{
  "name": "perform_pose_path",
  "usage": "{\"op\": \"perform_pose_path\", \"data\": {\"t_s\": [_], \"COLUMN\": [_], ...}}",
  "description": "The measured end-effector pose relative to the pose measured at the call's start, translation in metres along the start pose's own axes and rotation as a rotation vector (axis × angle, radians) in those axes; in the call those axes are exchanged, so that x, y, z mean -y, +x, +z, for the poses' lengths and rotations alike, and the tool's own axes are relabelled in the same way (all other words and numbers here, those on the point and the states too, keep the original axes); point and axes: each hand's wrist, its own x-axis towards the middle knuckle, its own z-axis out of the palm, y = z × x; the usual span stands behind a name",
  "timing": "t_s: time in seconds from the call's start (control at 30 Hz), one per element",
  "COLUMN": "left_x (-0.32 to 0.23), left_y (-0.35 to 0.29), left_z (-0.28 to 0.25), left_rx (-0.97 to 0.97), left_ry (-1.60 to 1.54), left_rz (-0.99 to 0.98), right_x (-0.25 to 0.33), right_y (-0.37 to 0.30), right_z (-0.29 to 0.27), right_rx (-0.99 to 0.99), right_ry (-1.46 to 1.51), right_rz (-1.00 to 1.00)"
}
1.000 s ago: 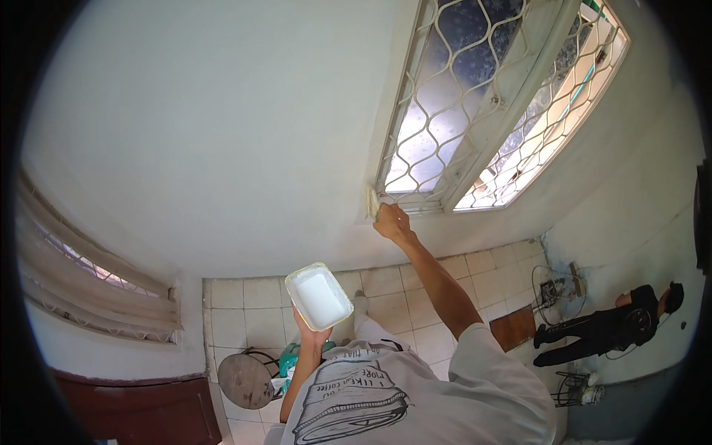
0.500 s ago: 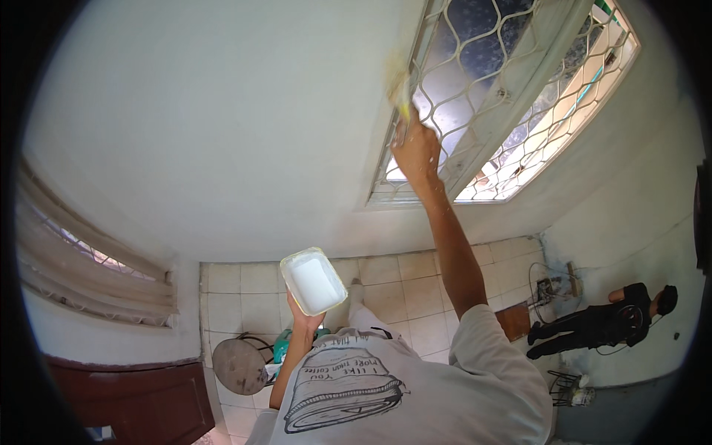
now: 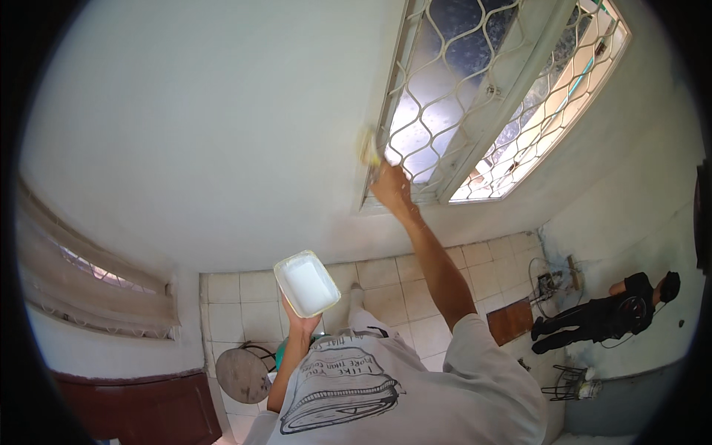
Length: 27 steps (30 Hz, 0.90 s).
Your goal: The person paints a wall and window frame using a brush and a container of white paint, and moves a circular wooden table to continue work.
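My right hand (image 3: 391,188) is closed around the handle of a paintbrush (image 3: 368,148), whose pale bristles are blurred. The bristles lie at the left edge of the window frame (image 3: 386,111), beside the white wall (image 3: 222,111); whether they touch the wall or the frame I cannot tell. Lower down, my left hand (image 3: 300,323) holds a rectangular plastic tub (image 3: 335,285) from below. White paint (image 3: 310,285) fills part of the tub, and its rim is smeared. Most of my left fingers are hidden beneath it.
Wavy metal bars (image 3: 445,55) cover the window. Behind me on the tiled floor (image 3: 382,302) stands a round stool (image 3: 242,376), with something green beside it. A person in black (image 3: 593,315) stands at the right, near cables (image 3: 549,285) and a brown board (image 3: 510,322).
My right hand has brought the brush down and to the left along the window frame's edge. The tub in my left hand has shifted only slightly left.
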Motion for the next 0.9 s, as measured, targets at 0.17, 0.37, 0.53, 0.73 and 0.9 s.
{"op": "perform_pose_path", "data": {"t_s": [0.17,0.37,0.53,0.73,0.9], "left_x": [0.004,0.001,0.005,0.002,-0.003], "left_y": [0.011,0.021,0.033,0.032,0.024], "left_z": [0.012,0.022,0.029,0.016,0.016], "left_rx": [-0.036,-0.002,-0.005,0.066,0.013], "left_ry": [0.014,-0.001,-0.023,0.016,0.015], "left_rz": [-0.005,0.01,-0.03,0.012,0.021], "right_x": [0.064,0.015,-0.074,-0.047,0.045], "right_y": [-0.008,-0.004,-0.032,-0.028,-0.012], "right_z": [-0.101,0.013,0.159,0.107,-0.035], "right_rx": [-0.508,-0.217,0.1,-0.026,-0.37], "right_ry": [0.213,0.022,-0.052,0.035,0.189], "right_rz": [-0.226,-0.128,0.113,-0.023,-0.177]}}
